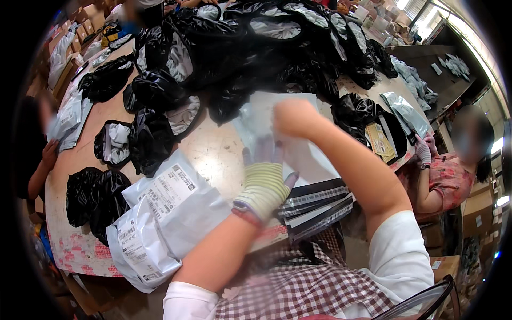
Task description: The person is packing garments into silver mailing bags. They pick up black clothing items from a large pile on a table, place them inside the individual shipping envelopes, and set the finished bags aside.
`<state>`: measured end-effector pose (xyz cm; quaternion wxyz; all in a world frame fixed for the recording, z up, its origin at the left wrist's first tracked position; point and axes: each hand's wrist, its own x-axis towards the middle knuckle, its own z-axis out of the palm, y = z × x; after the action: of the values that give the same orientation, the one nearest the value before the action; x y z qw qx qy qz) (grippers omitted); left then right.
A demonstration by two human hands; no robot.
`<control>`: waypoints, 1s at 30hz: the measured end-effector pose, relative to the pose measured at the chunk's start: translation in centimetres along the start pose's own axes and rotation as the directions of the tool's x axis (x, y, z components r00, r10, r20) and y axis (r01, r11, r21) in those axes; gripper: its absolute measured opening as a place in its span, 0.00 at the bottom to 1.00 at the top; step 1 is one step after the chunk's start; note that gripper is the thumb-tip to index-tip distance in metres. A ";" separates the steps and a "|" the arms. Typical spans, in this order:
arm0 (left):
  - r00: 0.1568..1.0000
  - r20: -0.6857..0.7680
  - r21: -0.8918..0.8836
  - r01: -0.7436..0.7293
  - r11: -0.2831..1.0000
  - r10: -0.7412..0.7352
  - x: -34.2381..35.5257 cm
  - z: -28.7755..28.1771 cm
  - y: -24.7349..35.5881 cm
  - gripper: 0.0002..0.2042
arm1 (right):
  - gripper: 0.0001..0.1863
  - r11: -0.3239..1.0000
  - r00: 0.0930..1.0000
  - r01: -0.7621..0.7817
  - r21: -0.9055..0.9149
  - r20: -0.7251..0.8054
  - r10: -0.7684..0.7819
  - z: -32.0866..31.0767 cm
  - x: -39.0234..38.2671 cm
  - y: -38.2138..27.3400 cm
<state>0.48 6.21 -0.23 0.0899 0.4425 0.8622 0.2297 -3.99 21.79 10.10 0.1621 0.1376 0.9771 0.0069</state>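
My left hand, in a striped yellow and white knit glove, lies with its fingers stretched out on a stack of white plastic mailing bags. The bags have dark bands along their near edges. Above their far part is my bare right hand, blurred and curled closed; what it may hold is hidden. Left of my gloved hand, a large white parcel with a printed label overlaps a second labelled white parcel at the table's near edge.
Black plastic bags with pale contents cover much of the table. A black bag holding yellow packets lies at right. One person in gloves handles a silver-grey parcel there; another person is at left. Cardboard boxes stand behind.
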 end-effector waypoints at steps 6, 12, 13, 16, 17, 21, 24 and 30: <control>0.997 -0.066 0.019 -0.029 0.999 0.030 -0.8 1.5 0.7 0.46 | 0.15 0.967 0.717 0.049 -0.249 -0.665 -0.207 0.3 8.3 2.5; 0.990 -0.125 0.033 -0.067 0.997 0.071 -1.1 1.5 0.2 0.44 | 0.13 0.970 0.810 0.041 -0.240 -0.561 -0.173 4.3 11.5 3.6; 0.994 -0.089 0.037 -0.056 0.998 0.060 -1.1 1.2 0.5 0.44 | 0.14 0.979 0.811 0.008 -0.204 -0.571 -0.125 4.4 11.1 3.8; 0.994 -0.079 0.065 -0.066 0.996 0.071 -0.6 1.0 0.8 0.44 | 0.12 0.961 0.748 0.045 -0.271 -0.629 -0.213 3.3 10.1 5.1; 0.996 -0.064 0.060 -0.063 0.996 0.067 -0.5 0.9 0.9 0.44 | 0.11 0.965 0.766 0.049 -0.256 -0.611 -0.201 3.2 9.8 5.1; 0.998 -0.029 0.026 -0.047 0.999 0.048 -0.8 0.3 0.7 0.44 | 0.12 0.968 0.840 0.086 -0.235 -0.506 -0.198 3.9 8.7 4.5; 0.997 -0.056 0.044 -0.060 0.997 0.062 -0.8 0.5 0.3 0.44 | 0.16 0.932 0.725 0.115 -0.344 -0.612 -0.316 4.8 8.3 4.4; 0.965 -0.119 0.103 -0.221 0.970 0.232 -0.1 0.1 1.0 0.37 | 0.21 0.986 0.573 0.164 0.035 -0.817 -0.066 5.4 11.6 7.6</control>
<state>1.31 6.65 0.19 -0.0131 0.5259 0.8193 0.2282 -10.78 32.12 1.76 -0.3102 0.0639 0.9485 0.0063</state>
